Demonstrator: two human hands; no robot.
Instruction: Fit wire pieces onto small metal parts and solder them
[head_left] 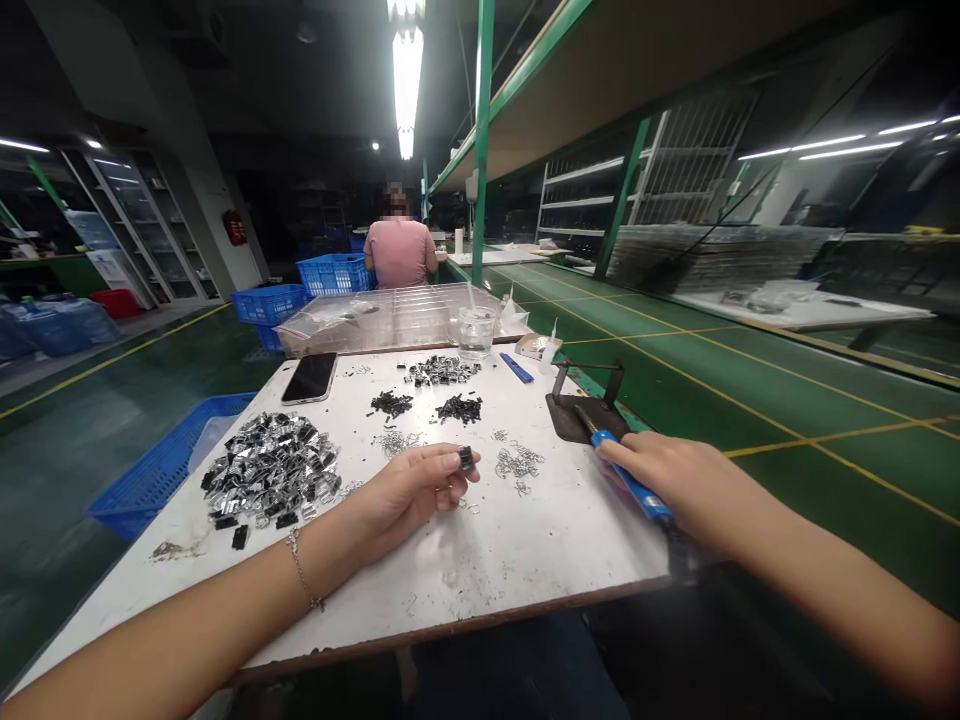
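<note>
My left hand [409, 495] is closed over the middle of the table, with a small black part [466, 459] pinched between thumb and fingertips. My right hand [651, 465] is wrapped round the blue handle of a soldering iron [636, 488]. Its dark tip points away from me, over the base of a dark metal stand [577, 415]. Loose bent wire pieces [519, 462] lie between the two hands. More wire pieces [396, 440] are just beyond my left hand. Two little heaps of tiny black parts [459, 408] lie farther back.
A large pile of black and silver parts [274, 465] covers the table's left side. A phone [310, 378], a smaller parts pile [442, 371], a blue strip-like tool [516, 368] and a clear cup [475, 333] stand or lie behind. A person [399, 250] sits beyond clear trays [405, 305].
</note>
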